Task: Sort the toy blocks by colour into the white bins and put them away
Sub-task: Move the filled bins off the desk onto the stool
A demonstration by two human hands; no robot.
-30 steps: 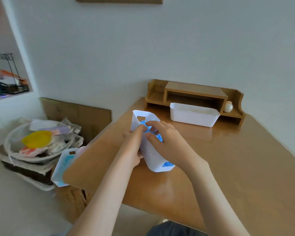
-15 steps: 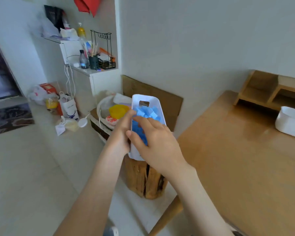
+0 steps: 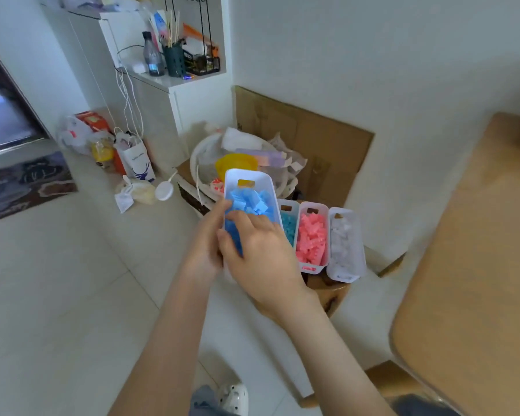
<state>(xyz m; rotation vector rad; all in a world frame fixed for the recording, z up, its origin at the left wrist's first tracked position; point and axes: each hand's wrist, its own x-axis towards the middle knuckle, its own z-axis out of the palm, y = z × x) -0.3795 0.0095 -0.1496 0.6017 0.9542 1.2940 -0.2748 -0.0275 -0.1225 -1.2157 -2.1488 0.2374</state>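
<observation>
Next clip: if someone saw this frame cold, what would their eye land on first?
First, the white bin of blue blocks at mid-frame, held above the floor, with the left hand gripping its left side and the right hand lying across its top. Just right of it, a teal-block bin, a pink-block bin and a white-block bin stand side by side on what looks like a wooden stump.

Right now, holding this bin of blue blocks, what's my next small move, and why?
Probably lower the blue bin beside the teal bin, at the row's left end. Left hand and right hand hold it above there; the pink bin and white-block bin already stand in line.
</observation>
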